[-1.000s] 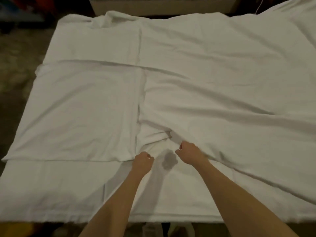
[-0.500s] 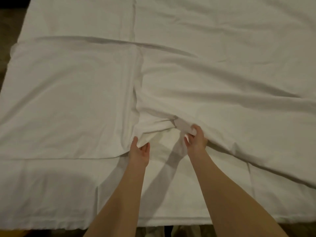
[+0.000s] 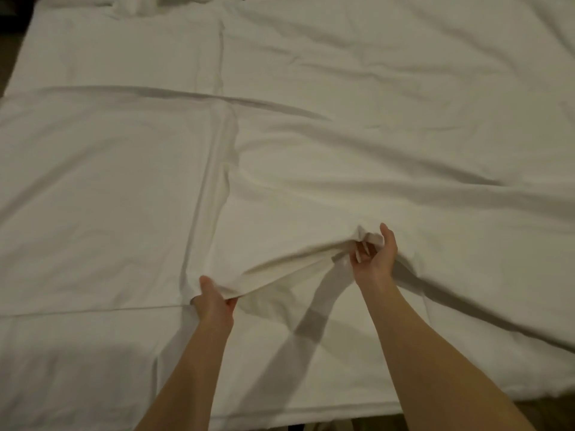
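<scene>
A large white sheet (image 3: 357, 157) lies spread over a flat surface and fills most of the view. Its near edge is lifted into a loose fold between my hands. My left hand (image 3: 213, 301) pinches that edge from below, thumb on top. My right hand (image 3: 375, 253), palm up, grips a bunched bit of the same edge with curled fingers. A second white layer (image 3: 93, 197) lies flat on the left, meeting the sheet along a vertical seam.
A lower white layer (image 3: 77, 368) covers the near part of the surface up to its front edge. Dark floor (image 3: 553, 412) shows at the bottom right and along the far left. Crumpled fabric (image 3: 137, 4) sits at the top left.
My hands have moved apart along the sheet's near edge, the left one leftward, the right one rightward. Both took hold of the edge and raised it; the view has come closer.
</scene>
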Action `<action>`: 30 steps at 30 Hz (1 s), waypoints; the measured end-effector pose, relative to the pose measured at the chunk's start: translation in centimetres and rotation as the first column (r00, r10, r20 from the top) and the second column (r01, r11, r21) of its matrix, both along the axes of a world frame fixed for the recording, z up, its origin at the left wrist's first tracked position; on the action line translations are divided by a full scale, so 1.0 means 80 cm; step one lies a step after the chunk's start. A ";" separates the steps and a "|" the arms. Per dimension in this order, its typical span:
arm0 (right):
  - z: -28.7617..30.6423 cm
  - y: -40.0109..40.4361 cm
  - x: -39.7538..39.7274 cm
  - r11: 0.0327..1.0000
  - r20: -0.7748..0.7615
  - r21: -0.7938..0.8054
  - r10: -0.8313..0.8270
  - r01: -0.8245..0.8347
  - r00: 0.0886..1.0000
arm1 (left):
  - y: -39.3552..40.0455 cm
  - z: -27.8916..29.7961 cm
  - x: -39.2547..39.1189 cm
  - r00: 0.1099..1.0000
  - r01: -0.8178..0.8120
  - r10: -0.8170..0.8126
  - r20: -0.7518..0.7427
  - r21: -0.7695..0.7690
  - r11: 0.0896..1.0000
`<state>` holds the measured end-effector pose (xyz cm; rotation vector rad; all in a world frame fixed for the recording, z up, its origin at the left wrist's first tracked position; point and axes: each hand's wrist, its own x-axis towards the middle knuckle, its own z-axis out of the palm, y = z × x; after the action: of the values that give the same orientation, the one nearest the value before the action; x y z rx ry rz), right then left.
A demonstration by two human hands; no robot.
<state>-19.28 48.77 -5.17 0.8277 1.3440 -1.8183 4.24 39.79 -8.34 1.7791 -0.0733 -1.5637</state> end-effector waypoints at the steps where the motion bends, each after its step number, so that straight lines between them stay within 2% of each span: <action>1: -0.001 0.007 0.003 1.000 0.000 0.002 0.007 -0.007 1.000 | 0.001 0.002 0.002 1.000 0.008 -0.009 0.020 0.019 1.000; 4: -0.010 0.027 0.021 0.999 0.022 0.044 -0.006 0.005 1.000 | 0.005 0.012 0.001 1.000 0.019 -0.020 0.013 0.030 0.999; 8: -0.009 0.036 0.047 0.988 0.166 -0.060 -0.133 0.145 0.977 | 0.005 0.025 -0.004 0.999 0.015 -0.015 -0.046 0.009 1.000; 10: -0.005 0.031 0.060 0.988 0.173 -0.038 -0.144 0.152 0.974 | 0.007 0.030 -0.003 0.998 0.039 -0.039 -0.051 -0.002 0.999; 13: -0.003 0.020 0.066 0.976 0.129 0.132 -0.188 0.171 0.974 | 0.008 0.032 0.008 0.998 0.068 -0.068 -0.007 -0.015 0.998; 16: 0.005 0.031 0.050 0.950 0.043 0.255 -0.200 0.183 0.979 | 0.006 0.029 0.031 0.984 0.176 -0.175 0.046 -0.022 0.984; 20: 0.013 0.076 0.045 0.869 -0.129 0.478 -0.075 0.128 0.989 | 0.031 0.027 0.050 0.943 0.330 -0.330 -0.051 0.001 0.944; 23: 0.002 0.120 0.077 0.766 -0.115 0.606 -0.183 0.215 0.976 | 0.056 0.013 0.061 0.946 0.315 -0.301 -0.122 0.123 0.941; 25: -0.012 0.140 0.085 0.791 -0.034 0.569 -0.252 0.226 0.967 | 0.057 0.003 0.075 0.955 0.281 -0.257 -0.151 0.167 0.945; 26: -0.016 0.150 0.085 0.833 0.028 0.508 -0.269 0.218 0.963 | 0.053 0.001 0.081 0.956 0.271 -0.246 -0.158 0.170 0.947; 28: -0.032 0.161 0.075 0.939 0.090 0.300 -0.205 0.169 0.975 | 0.040 -0.004 0.088 0.962 0.239 -0.212 -0.171 0.160 0.958; 30: -0.044 0.165 0.060 0.986 0.057 0.126 -0.113 0.105 0.992 | 0.029 -0.004 0.091 0.965 0.214 -0.187 -0.184 0.138 0.967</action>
<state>-14.48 61.94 -8.66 1.0341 1.4047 -1.7902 11.53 42.14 -8.66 1.7954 -0.0515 -1.9078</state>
